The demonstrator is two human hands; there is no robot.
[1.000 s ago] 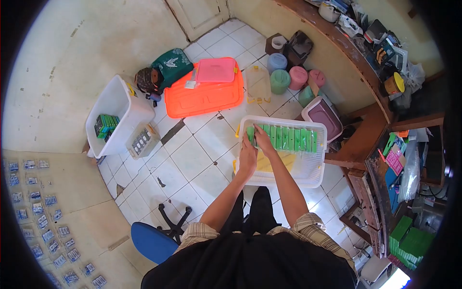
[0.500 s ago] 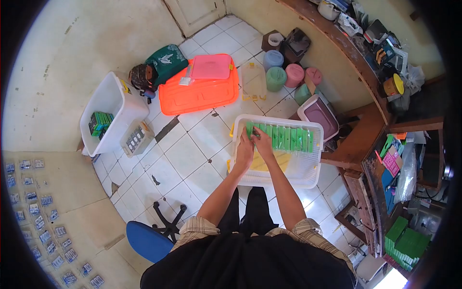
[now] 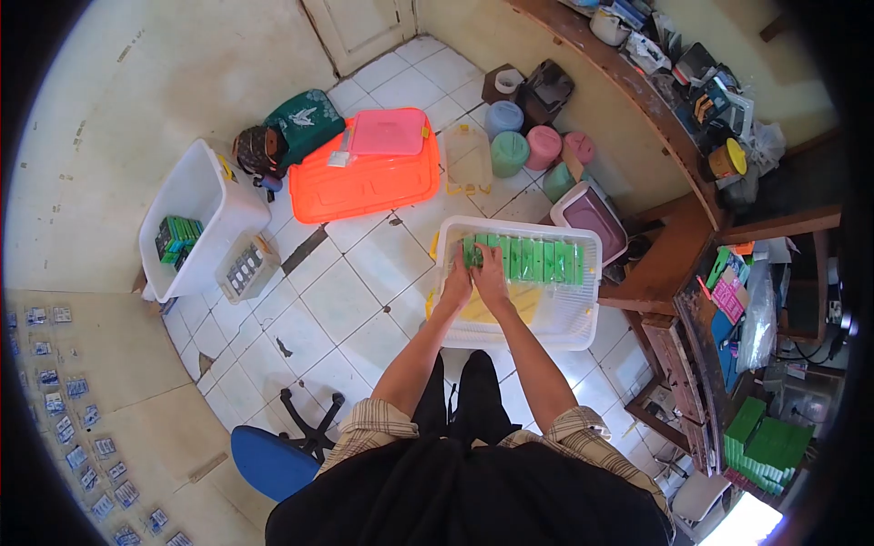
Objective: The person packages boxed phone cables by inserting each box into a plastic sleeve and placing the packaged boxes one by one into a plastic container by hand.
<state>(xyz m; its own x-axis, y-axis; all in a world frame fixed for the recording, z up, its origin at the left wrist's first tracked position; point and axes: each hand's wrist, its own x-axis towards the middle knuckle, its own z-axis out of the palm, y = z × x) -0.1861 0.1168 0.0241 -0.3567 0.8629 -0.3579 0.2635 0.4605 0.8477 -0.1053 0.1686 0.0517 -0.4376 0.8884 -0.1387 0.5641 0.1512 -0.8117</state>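
A white plastic bin (image 3: 583, 335) stands before me. Inside it, along the far side, runs a row of flat green packs (image 3: 537, 259) in clear wrapping, standing side by side. My left hand (image 3: 458, 280) is at the left end of this row, fingers closed on a green pack. Right beside it, my right hand (image 3: 492, 279) has its fingers bent around the packs at the same end. Both hands partly hide what they grip. Something flat and yellow (image 3: 519, 305) shows at the bottom of the bin, nearer to me.
Left on the tiled floor stands a large white tub (image 3: 205, 223) with green-black packs (image 3: 179, 238), beside a small clear box (image 3: 248, 267). Farther back lie an orange lid (image 3: 364, 187) and several pastel canisters (image 3: 508, 153). A blue chair (image 3: 269, 462) and wooden desk (image 3: 669, 259) flank me.
My right hand has shifted slightly and its fingers now reach over the packs beside my left hand. The whole view has moved a little; the row of packs stays in the bin.
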